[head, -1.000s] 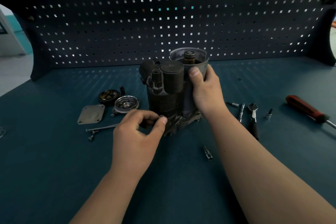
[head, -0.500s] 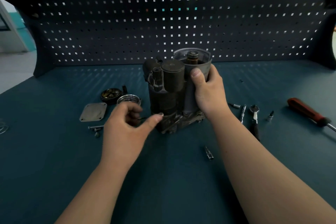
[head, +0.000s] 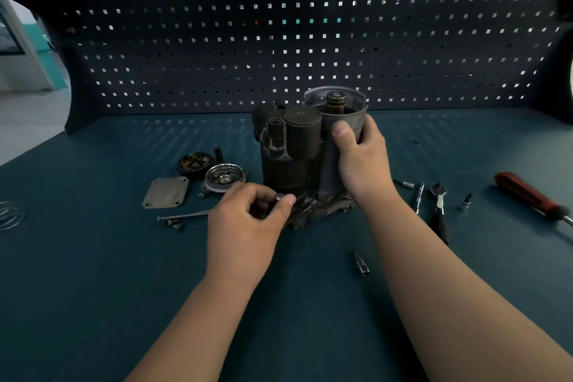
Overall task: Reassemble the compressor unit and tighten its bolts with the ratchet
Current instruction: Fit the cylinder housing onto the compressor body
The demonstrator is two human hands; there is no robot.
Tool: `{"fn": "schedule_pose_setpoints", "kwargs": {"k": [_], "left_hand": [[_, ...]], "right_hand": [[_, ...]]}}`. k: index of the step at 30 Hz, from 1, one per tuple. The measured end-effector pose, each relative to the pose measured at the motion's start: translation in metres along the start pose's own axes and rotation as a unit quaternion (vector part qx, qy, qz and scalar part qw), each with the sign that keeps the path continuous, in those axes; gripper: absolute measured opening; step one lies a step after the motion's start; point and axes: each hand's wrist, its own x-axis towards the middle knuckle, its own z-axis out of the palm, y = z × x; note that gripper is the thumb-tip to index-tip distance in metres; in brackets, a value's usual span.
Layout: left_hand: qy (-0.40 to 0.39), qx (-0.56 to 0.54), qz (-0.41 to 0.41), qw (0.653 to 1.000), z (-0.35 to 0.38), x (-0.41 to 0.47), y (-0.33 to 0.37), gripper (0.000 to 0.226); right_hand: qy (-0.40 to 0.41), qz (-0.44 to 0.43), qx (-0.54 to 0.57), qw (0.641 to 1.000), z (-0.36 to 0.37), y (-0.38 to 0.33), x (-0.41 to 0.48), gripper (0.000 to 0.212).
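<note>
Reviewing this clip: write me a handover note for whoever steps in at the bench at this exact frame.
Left hand: pinches a small silvery bolt at the foot of the compressor unit; whether it has caught its thread cannot be told.
Right hand: grips the unit's grey cylinder, holding it upright on the bench.
Ratchet: lies untouched to the right of the unit; a loose socket lies nearer the person.
Not yet fitted, left of the unit: cover plate, round cap, long bolts.
Left to do: seat this bolt, fit those parts, then tighten with the ratchet.
</note>
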Motion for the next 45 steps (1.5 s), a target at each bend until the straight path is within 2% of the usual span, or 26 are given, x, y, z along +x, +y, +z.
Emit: {"fn": "schedule_pose_setpoints", "kwargs": {"k": [4,10,12,14,15,17,19,20,22,24,27,30,32,34,36,38,40,43,45], "left_hand": [[-0.003,0.014,0.036,0.999,-0.001,-0.003,0.003,0.01],[-0.009,0.018,0.044,0.999,-0.001,-0.003,0.002,0.013],[-0.005,-0.012,0.033,0.999,-0.004,0.001,-0.001,0.017],[0.012,-0.068,-0.011,0.998,-0.006,0.011,-0.004,0.03],[-0.006,-0.104,-0.04,0.994,-0.007,0.019,-0.005,0.041],[-0.108,-0.149,-0.078,0.98,-0.002,0.037,-0.006,0.06],[-0.216,-0.153,-0.073,0.962,0.01,0.045,-0.003,0.059],[-0.236,-0.158,-0.068,0.956,0.016,0.044,-0.002,0.056],[-0.235,-0.169,-0.062,0.955,0.025,0.037,-0.007,0.053],[-0.23,-0.162,-0.054,0.958,0.029,0.03,-0.011,0.045],[-0.187,-0.156,-0.06,0.968,0.029,0.037,-0.009,0.037],[-0.165,-0.158,-0.049,0.972,0.03,0.068,-0.001,0.052],[-0.165,-0.195,-0.046,0.966,0.036,0.089,0.008,0.069],[-0.167,-0.234,-0.071,0.955,0.041,0.109,0.021,0.075],[-0.177,-0.229,-0.082,0.954,0.043,0.128,0.034,0.06],[-0.197,-0.215,-0.079,0.953,0.043,0.148,0.045,0.035],[-0.269,-0.185,-0.065,0.943,0.043,0.162,0.055,0.015],[-0.372,-0.146,-0.074,0.913,0.044,0.165,0.064,0.019],[-0.363,-0.168,-0.104,0.911,0.045,0.162,0.065,0.02]], "right_hand": [[0.004,-0.001,-0.003,1.0,0.0,-0.001,0.0,0.063],[0.0,-0.005,0.0,1.0,0.0,0.001,0.001,0.065],[-0.003,-0.006,0.003,1.0,-0.001,0.001,0.001,0.059],[-0.007,-0.005,0.007,1.0,-0.001,0.001,0.001,0.05],[-0.01,-0.006,0.01,1.0,-0.002,0.0,0.0,0.047],[-0.025,-0.006,0.004,1.0,-0.004,-0.003,0.0,0.043],[-0.058,0.011,-0.018,0.998,-0.009,-0.006,0.003,0.033],[-0.075,0.024,-0.035,0.996,-0.012,-0.007,0.005,0.03],[-0.077,0.051,-0.073,0.993,-0.017,-0.005,0.008,0.044],[-0.031,0.059,-0.087,0.994,-0.018,-0.006,0.007,0.058],[-0.045,0.07,-0.04,0.996,-0.018,-0.01,0.007,0.049],[-0.09,0.111,0.002,0.99,-0.018,-0.012,0.011,0.042],[-0.087,0.153,0.032,0.984,-0.016,-0.009,0.011,0.048],[-0.063,0.203,0.057,0.976,-0.014,-0.006,0.011,0.06],[-0.061,0.212,0.075,0.972,-0.012,-0.004,0.011,0.058],[-0.073,0.203,0.091,0.972,-0.01,-0.002,0.011,0.049],[-0.091,0.2,0.104,0.97,-0.008,0.0,0.01,0.043],[-0.092,0.207,0.106,0.968,-0.005,-0.001,0.01,0.05],[-0.075,0.218,0.109,0.967,-0.005,-0.004,0.011,0.055]]}}
